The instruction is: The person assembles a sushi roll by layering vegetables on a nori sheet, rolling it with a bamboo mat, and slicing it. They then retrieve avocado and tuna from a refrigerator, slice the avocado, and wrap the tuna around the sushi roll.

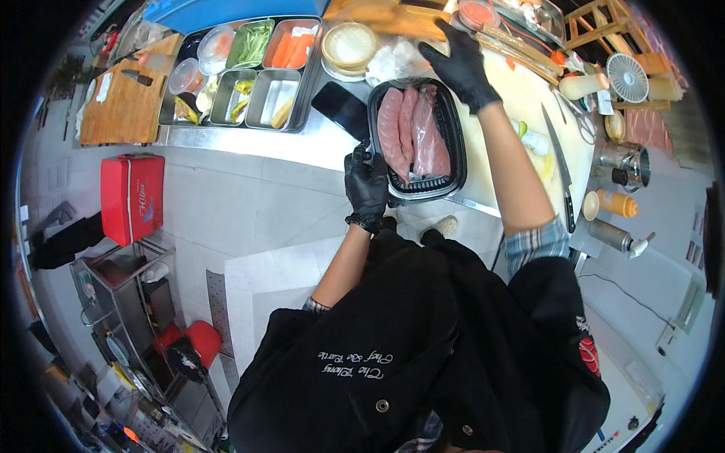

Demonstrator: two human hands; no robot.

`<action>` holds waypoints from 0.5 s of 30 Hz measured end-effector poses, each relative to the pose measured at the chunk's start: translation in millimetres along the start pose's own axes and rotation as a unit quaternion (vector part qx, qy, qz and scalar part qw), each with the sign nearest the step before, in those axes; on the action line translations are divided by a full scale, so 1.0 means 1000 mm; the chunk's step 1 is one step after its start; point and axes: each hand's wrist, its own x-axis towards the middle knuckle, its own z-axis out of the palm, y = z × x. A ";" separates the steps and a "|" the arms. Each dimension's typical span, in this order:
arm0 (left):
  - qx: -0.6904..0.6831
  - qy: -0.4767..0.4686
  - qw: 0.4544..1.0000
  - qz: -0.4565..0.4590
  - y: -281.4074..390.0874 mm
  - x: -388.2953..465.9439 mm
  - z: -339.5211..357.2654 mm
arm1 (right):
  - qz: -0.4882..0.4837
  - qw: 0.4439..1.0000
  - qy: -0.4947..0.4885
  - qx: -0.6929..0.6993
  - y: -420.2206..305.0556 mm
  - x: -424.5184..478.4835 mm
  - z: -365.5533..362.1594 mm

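A black plastic tray point(460, 170) with raw pinkish fish or meat pieces point(396, 127), one of them in clear film point(430, 136), sits at the counter's front edge. My left hand point(367, 184), in a black glove, is at the tray's left side with its fingers bent; whether they grip the rim I cannot tell. My right hand point(461, 68), also gloved, is raised beyond the tray's upper right corner, thumb and fingers apart, holding nothing. Crumpled clear plastic point(396, 59) lies left of it. A black smartphone point(340, 109) lies close to the tray's left side.
Metal containers point(274, 99) with carrot, cucumber and avocado stand at the left, before a wooden board point(122, 113). Right of the tray is a pale cutting board point(493, 147); a long knife point(558, 153), scissors point(583, 122) and squeeze bottles point(583, 86) lie farther right.
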 end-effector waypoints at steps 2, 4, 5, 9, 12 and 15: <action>-0.011 0.006 1.000 0.014 0.000 0.002 -0.003 | 0.131 0.984 -0.076 0.095 -0.017 -0.037 -0.014; 0.060 0.017 0.994 0.088 -0.001 0.008 -0.003 | 0.125 0.979 -0.133 0.093 -0.027 -0.081 -0.020; 0.093 0.014 0.987 0.128 0.001 0.012 0.001 | 0.118 0.982 -0.127 0.076 -0.014 -0.102 -0.012; 0.131 0.011 0.973 0.188 -0.002 0.031 0.014 | 0.110 0.973 -0.127 0.161 -0.014 -0.148 0.006; 0.166 -0.038 0.973 0.157 -0.006 0.054 0.021 | 0.056 0.975 -0.198 0.088 -0.037 -0.130 0.006; 0.169 -0.049 0.968 0.177 0.009 0.068 0.027 | 0.049 0.979 -0.197 0.024 -0.046 -0.105 0.016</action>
